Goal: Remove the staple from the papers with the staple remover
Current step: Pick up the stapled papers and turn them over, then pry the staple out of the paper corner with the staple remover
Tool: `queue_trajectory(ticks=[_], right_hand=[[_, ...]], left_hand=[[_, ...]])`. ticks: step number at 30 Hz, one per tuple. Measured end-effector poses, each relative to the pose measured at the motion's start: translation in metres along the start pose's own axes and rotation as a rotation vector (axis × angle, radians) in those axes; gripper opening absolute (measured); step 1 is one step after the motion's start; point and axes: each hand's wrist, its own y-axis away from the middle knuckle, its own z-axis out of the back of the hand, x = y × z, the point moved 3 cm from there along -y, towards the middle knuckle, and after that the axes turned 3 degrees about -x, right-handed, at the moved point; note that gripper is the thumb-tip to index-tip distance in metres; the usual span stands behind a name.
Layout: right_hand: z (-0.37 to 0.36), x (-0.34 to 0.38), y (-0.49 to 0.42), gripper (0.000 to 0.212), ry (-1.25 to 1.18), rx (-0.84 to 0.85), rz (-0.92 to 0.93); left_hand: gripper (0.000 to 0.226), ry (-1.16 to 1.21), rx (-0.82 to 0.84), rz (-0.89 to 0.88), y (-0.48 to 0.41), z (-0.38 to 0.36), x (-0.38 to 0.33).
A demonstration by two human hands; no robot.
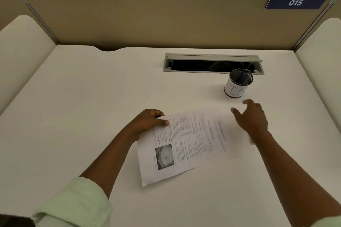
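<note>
Printed papers (184, 143) with text and a grey photo lie skewed on the white desk (92, 107). My left hand (149, 121) grips their upper left edge, thumb on top of the sheet. Over the papers' blurred right end hovers my right hand (251, 116), fingers apart and holding nothing, just below a black mesh cup. No staple remover shows, and the staple is too small to make out.
A black mesh pen cup (238, 84) with a white label stands at the right rear. Behind it is an open cable slot (212, 63) in the desk. Beige partition walls (147, 22) enclose the desk on three sides.
</note>
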Motion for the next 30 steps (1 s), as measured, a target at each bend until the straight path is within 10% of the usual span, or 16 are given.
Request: queue_trajectory(ticks=[12, 17, 24, 30], right_hand=[[-0.026, -0.046, 0.015, 0.038, 0.154, -0.005, -0.112], [-0.018, -0.024, 0.017, 0.038, -0.228, 0.082, -0.05], [-0.006, 0.017, 0.058, 0.008, -1.353, 0.514, -0.435], [-0.008, 0.041, 0.098, 0.027, -1.476, 0.706, -0.49]], left_hand=[[0.016, 0.034, -0.061, 0.045, 0.004, -0.004, 0.014], [0.01, 0.028, -0.077, 0.024, 0.009, -0.008, 0.012], [0.011, 0.012, -0.084, -0.02, 0.02, -0.014, 0.002], [0.016, 0.011, -0.076, -0.063, 0.033, -0.021, -0.016]])
